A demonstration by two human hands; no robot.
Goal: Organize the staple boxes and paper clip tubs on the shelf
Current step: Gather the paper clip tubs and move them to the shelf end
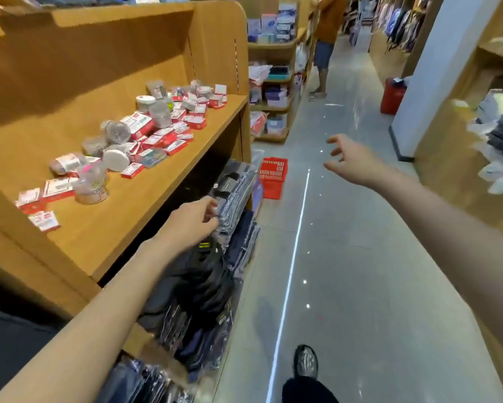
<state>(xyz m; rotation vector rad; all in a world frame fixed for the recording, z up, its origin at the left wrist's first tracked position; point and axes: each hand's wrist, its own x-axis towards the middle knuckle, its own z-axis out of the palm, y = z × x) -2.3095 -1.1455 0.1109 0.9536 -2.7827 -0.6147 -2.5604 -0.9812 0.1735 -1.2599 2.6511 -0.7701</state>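
- Looking down from the head view: a wooden shelf is seen at left, w/ staple boxes and paper clip tubs scattered loose across it, none lined up. Some tubs are tipped on their sides, some boxes lie flat, others overlap; sorting is judged not yet begun.
- The left hand is held out low, just past the shelf's front edge, over folded dark garments in plastic stacked below. Fingers are loosely curled; nothing is seen gripped. Contact w/ the garment stack can't be told.
- The right hand is raised over the aisle floor, well apart from the shelf, fingers spread & relaxed, nothing held. It is prob. carried that way for balance while the shelf is approached.
- A red basket sits on the floor near the shelf end. A second person stands farther down the aisle.
- Next step, as judged: both hands are to be brought up to the shelf, boxes grouped apart from tubs. Tipped tubs may roll toward the edge if nudged, so they'd best be stood upright first.
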